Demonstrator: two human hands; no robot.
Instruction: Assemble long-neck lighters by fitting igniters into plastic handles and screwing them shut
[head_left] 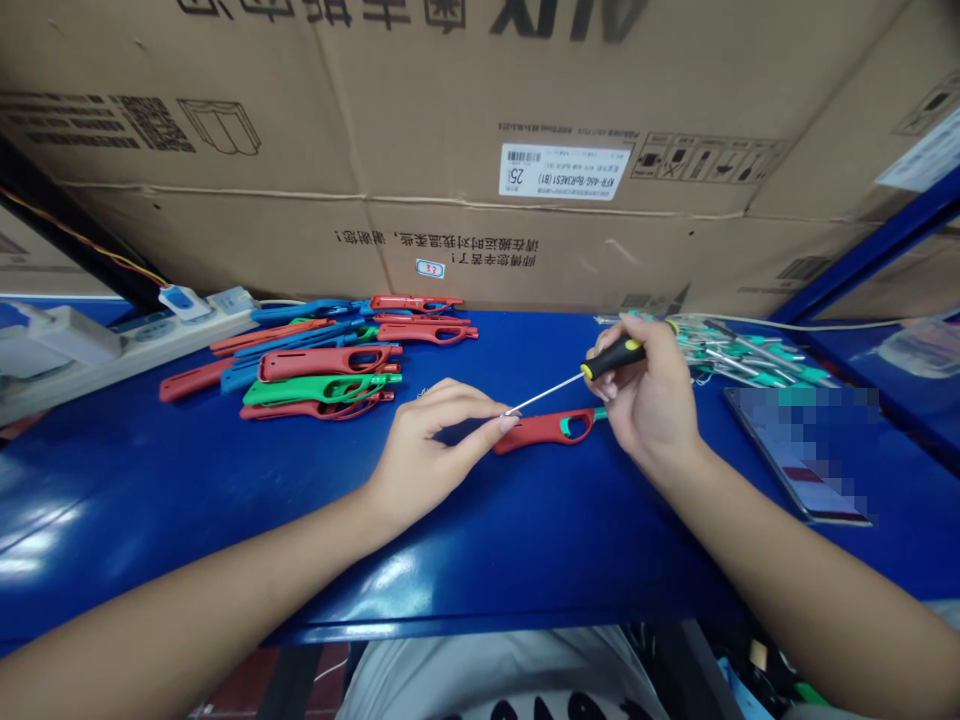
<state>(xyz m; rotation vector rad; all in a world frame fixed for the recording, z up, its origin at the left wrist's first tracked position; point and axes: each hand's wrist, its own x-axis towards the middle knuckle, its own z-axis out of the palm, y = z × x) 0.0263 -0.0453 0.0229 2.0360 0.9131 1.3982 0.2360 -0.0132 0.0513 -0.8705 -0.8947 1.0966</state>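
A red lighter body (540, 432) with a green trigger lies on the blue table in front of me. My right hand (649, 395) is closed round the black and yellow handle of a screwdriver (551, 388), whose thin shaft slants down to the left. Its tip meets the thumb and index fingertips of my left hand (442, 440), at the left end of the red body. Those fingertips are pinched together; whatever small thing they hold is too hidden to make out.
Red, blue and green lighter shells (322, 385) are piled at the left, near a white power strip (150, 345). Metal rods with green parts (750, 352) lie at the back right, with a phone (806, 455) before them. A large cardboard box (450, 130) stands behind the table (525, 560).
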